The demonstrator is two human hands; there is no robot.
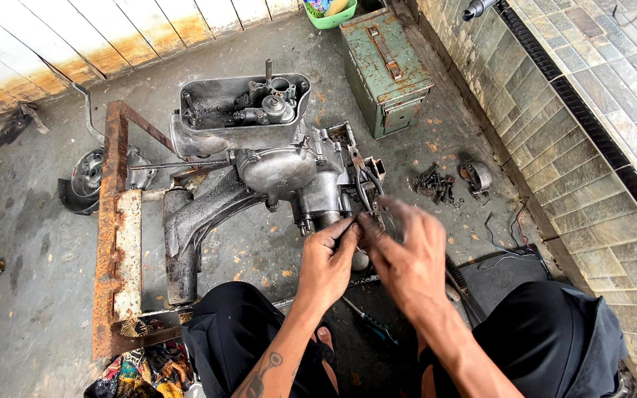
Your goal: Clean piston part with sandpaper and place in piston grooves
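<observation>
Concrete floor (31, 295) fills my view, grey and stained, with whitewashed planks (75, 37) along the top and a tiled wall (599, 147) running down the right. A greasy engine block (274, 169) sits on a rusty steel frame (117, 236) in the middle; a green metal box (386, 66) stands behind it, and a small heap of bolts (436, 184) lies near the wall. Both my hands meet just in front of the engine's lower right side — the left hand (327, 265) palm-up, its fingers pinched on a small dark part (354, 227), the right hand (407, 254) reaching across, fingers curled onto the same piece. A screwdriver (366, 320) lies on the floor between my knees.
</observation>
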